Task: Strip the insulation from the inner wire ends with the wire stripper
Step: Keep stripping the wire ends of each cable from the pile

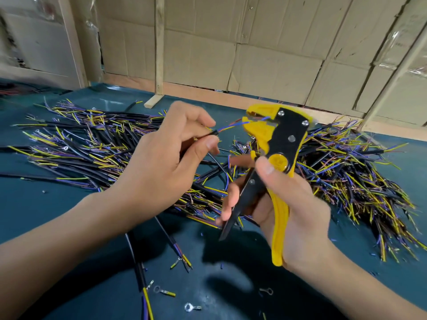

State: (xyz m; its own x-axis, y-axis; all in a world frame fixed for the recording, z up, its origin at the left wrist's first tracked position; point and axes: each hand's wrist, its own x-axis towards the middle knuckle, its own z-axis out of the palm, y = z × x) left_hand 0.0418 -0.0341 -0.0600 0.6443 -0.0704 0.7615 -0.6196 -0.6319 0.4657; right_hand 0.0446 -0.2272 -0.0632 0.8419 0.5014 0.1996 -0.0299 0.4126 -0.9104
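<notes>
Left hand [161, 155] pinches a black sheathed cable [209, 134] between thumb and forefinger, just behind the spot where the sheath ends and the thin inner wires [233, 126] — blue, with a reddish one beside it — fan out to the right. Those wire ends reach into the yellow head of the wire stripper [272, 144], lying between its jaws, which stand slightly parted.

Right hand [284, 204] grips the stripper upright, thumb pressed against the black side plate by the round yellow dial, fingers curled round the black handle and the yellow handle resting in the palm; the two handles are spread apart.

Both hands are raised above a dark teal bench [69, 215]. On it lie two heaps of cut cables with yellow, blue and purple inner wires — one heap [87, 144] at the left, another [346, 172] at the right. Nearer the person, loose cables [138, 266] and a few ring terminals [191, 307] are scattered. Flattened cardboard [231, 42] lines the wall behind.
</notes>
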